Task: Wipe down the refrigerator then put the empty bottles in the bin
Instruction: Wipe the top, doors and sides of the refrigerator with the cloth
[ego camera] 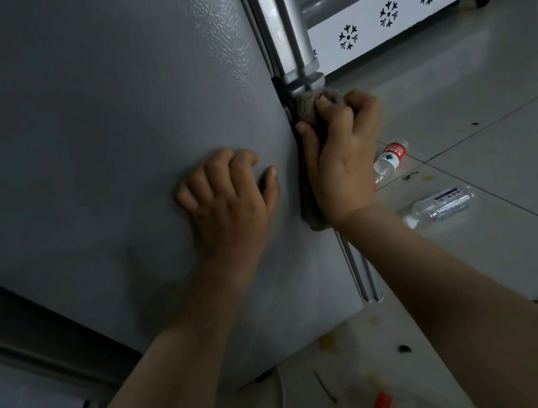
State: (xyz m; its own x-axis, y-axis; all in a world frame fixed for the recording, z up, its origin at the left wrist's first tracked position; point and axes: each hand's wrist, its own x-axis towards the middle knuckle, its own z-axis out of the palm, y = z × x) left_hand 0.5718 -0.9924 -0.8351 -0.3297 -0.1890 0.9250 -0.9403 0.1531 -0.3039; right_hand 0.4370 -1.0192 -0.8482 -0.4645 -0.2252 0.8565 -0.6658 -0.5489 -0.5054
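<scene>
A grey refrigerator (pixel 112 119) fills the left of the view, its textured side panel facing me. My left hand (pixel 228 194) rests on that panel with curled fingers and holds nothing. My right hand (pixel 340 154) grips a grey-brown cloth (pixel 305 109) and presses it against the fridge's front edge, just below the silver door handle (pixel 294 36). Two empty plastic bottles lie on the floor to the right: one with a red label (pixel 390 160), one clear with a white and dark label (pixel 439 206). A third bottle with a red cap (pixel 383 404) lies near the bottom, partly out of view.
A white chest freezer (pixel 391 16) with black snowflake marks stands on wheels at the back right. The pale tiled floor (pixel 478 125) carries yellow stains and dark specks. A white cable (pixel 282 397) runs along the floor by the fridge's base.
</scene>
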